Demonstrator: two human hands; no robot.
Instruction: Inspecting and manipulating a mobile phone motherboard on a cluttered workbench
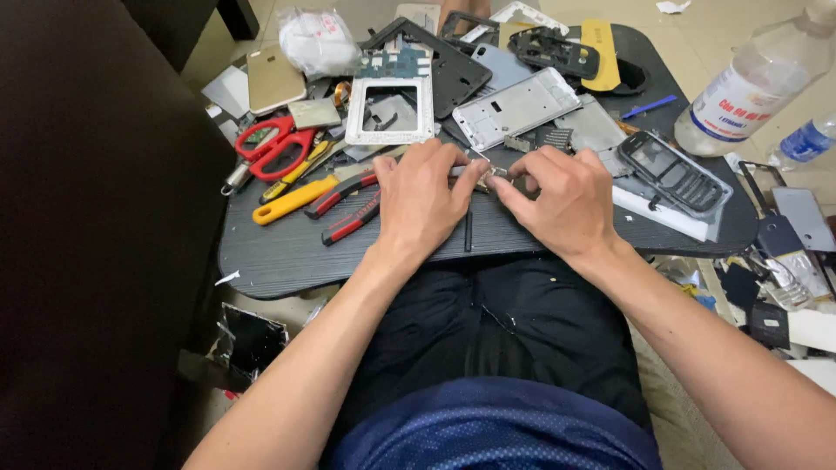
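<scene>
Seen from above, a person's left hand [424, 202] and right hand [557, 198] meet at the middle of a dark, rounded lap counter [287, 257], fingertips pinched together on a small silvery metal part [493, 173] held just above the surface. The part is tiny, thin and mostly hidden by fingers. Such work seems to call for a steady, light pinch with both wrists braced on the counter. Red-handled scissors [272, 144], red-and-black pliers [348, 204] and white phone frames [389, 110] lie nearby.
</scene>
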